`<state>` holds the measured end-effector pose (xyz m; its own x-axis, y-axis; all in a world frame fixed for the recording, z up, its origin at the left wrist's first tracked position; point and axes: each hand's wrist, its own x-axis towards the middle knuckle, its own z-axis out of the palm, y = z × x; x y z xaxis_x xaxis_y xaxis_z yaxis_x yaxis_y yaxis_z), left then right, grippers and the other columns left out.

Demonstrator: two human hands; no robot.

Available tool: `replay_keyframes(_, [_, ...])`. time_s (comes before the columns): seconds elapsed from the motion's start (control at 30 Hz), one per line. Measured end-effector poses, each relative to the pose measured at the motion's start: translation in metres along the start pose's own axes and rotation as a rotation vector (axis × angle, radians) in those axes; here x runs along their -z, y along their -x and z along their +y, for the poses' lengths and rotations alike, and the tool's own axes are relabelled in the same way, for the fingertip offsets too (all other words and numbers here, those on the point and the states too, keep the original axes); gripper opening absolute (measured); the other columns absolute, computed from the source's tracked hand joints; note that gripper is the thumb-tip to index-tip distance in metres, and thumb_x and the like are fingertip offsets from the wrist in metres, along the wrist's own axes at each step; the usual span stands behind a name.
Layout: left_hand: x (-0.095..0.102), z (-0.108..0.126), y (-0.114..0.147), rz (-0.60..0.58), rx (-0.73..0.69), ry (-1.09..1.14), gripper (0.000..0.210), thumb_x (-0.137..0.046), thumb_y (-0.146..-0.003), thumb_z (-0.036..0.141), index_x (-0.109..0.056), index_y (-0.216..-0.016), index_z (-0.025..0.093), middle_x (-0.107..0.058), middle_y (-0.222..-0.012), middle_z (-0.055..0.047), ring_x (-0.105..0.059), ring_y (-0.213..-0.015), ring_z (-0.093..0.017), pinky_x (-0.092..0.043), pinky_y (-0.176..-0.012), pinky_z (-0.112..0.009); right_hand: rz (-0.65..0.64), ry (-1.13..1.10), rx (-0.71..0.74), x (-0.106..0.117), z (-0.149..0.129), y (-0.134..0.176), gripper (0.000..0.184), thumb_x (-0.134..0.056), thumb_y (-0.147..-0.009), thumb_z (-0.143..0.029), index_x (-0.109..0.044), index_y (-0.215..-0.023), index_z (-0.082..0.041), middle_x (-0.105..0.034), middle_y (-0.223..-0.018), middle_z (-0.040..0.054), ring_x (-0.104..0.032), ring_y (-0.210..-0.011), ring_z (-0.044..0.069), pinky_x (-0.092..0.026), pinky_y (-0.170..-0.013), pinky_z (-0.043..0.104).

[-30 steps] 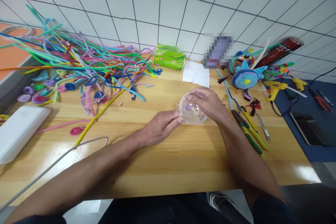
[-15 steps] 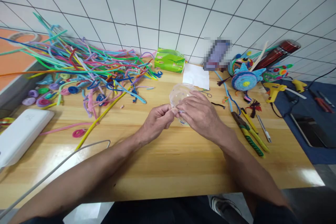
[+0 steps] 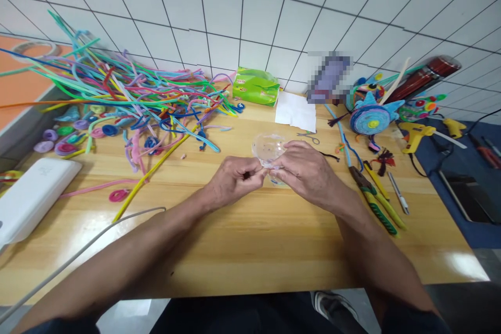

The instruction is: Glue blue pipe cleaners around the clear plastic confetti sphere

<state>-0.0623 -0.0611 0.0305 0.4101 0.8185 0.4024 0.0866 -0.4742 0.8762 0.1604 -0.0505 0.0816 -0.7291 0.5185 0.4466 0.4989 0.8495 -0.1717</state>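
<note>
Between my hands is a clear, round, thin-walled plastic piece [image 3: 268,145] with small dark and coloured specks; I cannot make out its exact kind. My left hand [image 3: 237,180] has thumb and fingers pinched at its near edge. Curled over its right side, my right hand [image 3: 303,172] pinches the same edge, with fingertips close to the left ones. The hands hide the lower part, though a bit shows beneath them. Just behind the right hand lie scissors [image 3: 309,138], and a short black stem [image 3: 329,156] is beside its knuckles.
Colourful pipe cleaners [image 3: 156,88] are heaped at the back left, with a white power bank [image 3: 37,201] nearer. A green tissue pack [image 3: 255,87] and white paper [image 3: 296,111] lie behind. Pliers [image 3: 373,201], a pen [image 3: 398,193] and a yellow glue gun [image 3: 417,138] are rightward.
My right hand has shifted slightly, uncovering more of the clear piece and the scissors. Both hands still pinch its edge. The view has moved a little.
</note>
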Motion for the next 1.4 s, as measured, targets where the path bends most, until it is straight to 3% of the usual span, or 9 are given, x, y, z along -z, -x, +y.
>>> replay_keyframes(0.07, [0.001, -0.002, 0.000, -0.041, 0.014, -0.019, 0.040, -0.060, -0.095, 0.026, -0.044, -0.059, 0.018, -0.037, -0.058, 0.006, -0.031, -0.054, -0.006, -0.025, -0.053, -0.023, -0.011, 0.039, -0.014, 0.006, 0.000, 0.000, 0.022, -0.058, -0.108, -0.023, -0.072, -0.091, -0.019, -0.078, -0.083, 0.0039, -0.070, -0.081, 0.020, -0.053, -0.100, 0.040])
replay_keyframes(0.17, [0.000, 0.000, 0.002, -0.069, 0.175, 0.123, 0.042, -0.063, -0.097, 0.043, -0.054, -0.065, 0.017, -0.043, -0.059, 0.005, -0.036, -0.056, -0.008, -0.029, -0.054, -0.023, -0.005, 0.192, -0.015, 0.013, -0.003, -0.001, 0.025, -0.058, -0.107, -0.019, -0.072, -0.087, -0.020, -0.076, -0.080, 0.0036, -0.067, -0.078, 0.020, -0.050, -0.095, 0.040])
replay_keyframes(0.27, [-0.004, 0.002, 0.003, 0.028, 0.361, 0.349, 0.051, -0.066, -0.094, 0.063, -0.059, -0.071, 0.018, -0.046, -0.058, 0.005, -0.036, -0.053, -0.008, -0.028, -0.051, -0.023, 0.012, 0.350, 0.034, 0.010, -0.007, -0.003, 0.032, -0.052, -0.108, -0.014, -0.073, -0.085, -0.023, -0.075, -0.078, 0.0022, -0.064, -0.079, 0.020, -0.049, -0.094, 0.040])
replay_keyframes(0.37, [-0.008, 0.000, 0.003, 0.093, 0.485, 0.520, 0.054, -0.070, -0.092, 0.065, -0.056, -0.071, 0.018, -0.049, -0.058, 0.005, -0.032, -0.048, -0.006, -0.025, -0.047, -0.022, 0.015, 0.425, 0.063, 0.003, -0.007, -0.005, 0.037, -0.048, -0.108, -0.011, -0.072, -0.083, -0.024, -0.074, -0.077, 0.0020, -0.062, -0.078, 0.020, -0.049, -0.097, 0.040])
replay_keyframes(0.67, [-0.013, 0.000, -0.001, 0.151, 0.462, 0.800, 0.048, -0.081, -0.087, 0.058, -0.058, -0.077, 0.017, -0.053, -0.061, 0.006, -0.038, -0.049, -0.004, -0.029, -0.049, -0.019, 0.117, 0.217, -0.049, -0.013, 0.000, -0.004, 0.026, -0.058, -0.108, -0.021, -0.075, -0.087, -0.025, -0.079, -0.079, 0.0014, -0.063, -0.078, 0.021, -0.047, -0.087, 0.042])
replay_keyframes(0.93, [-0.011, 0.002, -0.003, 0.178, 0.524, 0.575, 0.056, -0.079, -0.083, 0.066, -0.054, -0.069, 0.018, -0.050, -0.059, 0.006, -0.039, -0.045, -0.005, -0.027, -0.044, -0.021, 0.127, 0.360, 0.018, -0.018, -0.002, -0.006, 0.031, -0.053, -0.109, -0.017, -0.072, -0.086, -0.023, -0.076, -0.074, 0.0012, -0.061, -0.076, 0.020, -0.046, -0.086, 0.041])
replay_keyframes(1.17, [-0.011, 0.008, -0.001, 0.214, 0.363, 0.364, 0.051, -0.082, -0.085, 0.056, -0.049, -0.071, 0.020, -0.037, -0.061, 0.009, -0.029, -0.054, -0.006, -0.026, -0.050, -0.022, 0.100, 0.223, -0.018, -0.014, -0.003, -0.004, 0.028, -0.057, -0.107, -0.019, -0.074, -0.086, -0.023, -0.077, -0.077, 0.0023, -0.063, -0.076, 0.020, -0.047, -0.091, 0.042])
replay_keyframes(1.4, [-0.015, 0.005, 0.001, 0.239, 0.342, 0.325, 0.050, -0.078, -0.087, 0.061, -0.053, -0.073, 0.020, -0.042, -0.061, 0.008, -0.034, -0.056, -0.008, -0.029, -0.052, -0.023, 0.050, 0.143, -0.080, -0.015, 0.001, -0.002, 0.028, -0.058, -0.106, -0.023, -0.076, -0.085, -0.023, -0.077, -0.078, 0.0037, -0.066, -0.077, 0.021, -0.049, -0.096, 0.044])
